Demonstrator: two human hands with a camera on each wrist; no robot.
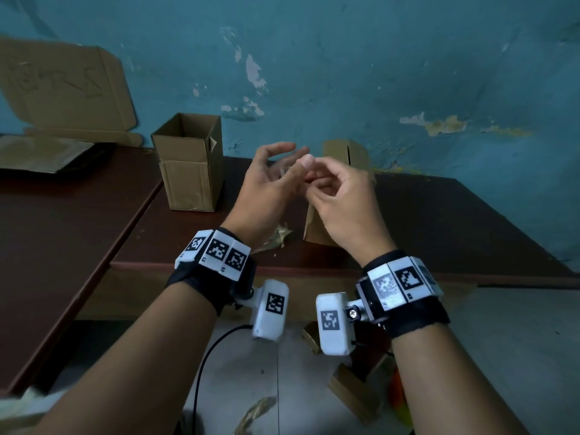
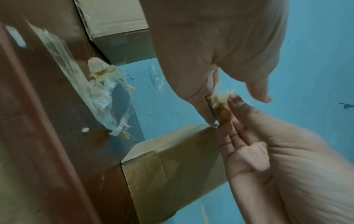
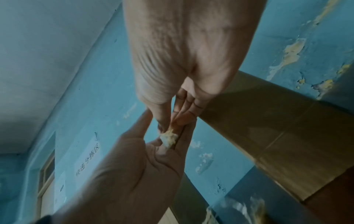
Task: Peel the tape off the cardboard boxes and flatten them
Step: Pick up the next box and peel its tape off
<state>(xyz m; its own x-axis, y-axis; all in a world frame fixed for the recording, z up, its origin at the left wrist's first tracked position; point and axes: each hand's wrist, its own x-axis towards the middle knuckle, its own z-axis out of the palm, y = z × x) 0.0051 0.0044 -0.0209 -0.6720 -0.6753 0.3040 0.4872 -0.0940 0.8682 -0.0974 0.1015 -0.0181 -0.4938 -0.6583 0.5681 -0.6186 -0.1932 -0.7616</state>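
Both hands are raised above the brown table (image 1: 439,221). My left hand (image 1: 282,164) has its fingers spread and fairly straight, with a small crumpled scrap of tape (image 2: 222,97) stuck at its fingertips. My right hand (image 1: 317,180) pinches that tape scrap (image 3: 168,138) between thumb and fingers. Right behind the hands stands a closed cardboard box (image 1: 342,152), mostly hidden by them; it shows with a taped seam in the left wrist view (image 2: 172,166). An open-topped cardboard box (image 1: 188,161) stands upright to the left.
A wad of peeled clear tape (image 1: 279,237) lies on the table near the front edge. Flattened cardboard (image 1: 62,89) leans on the blue wall over a second table (image 1: 62,230) at left. Cardboard pieces (image 1: 354,394), tape (image 1: 254,412) and a black cable (image 1: 204,365) lie on the floor.
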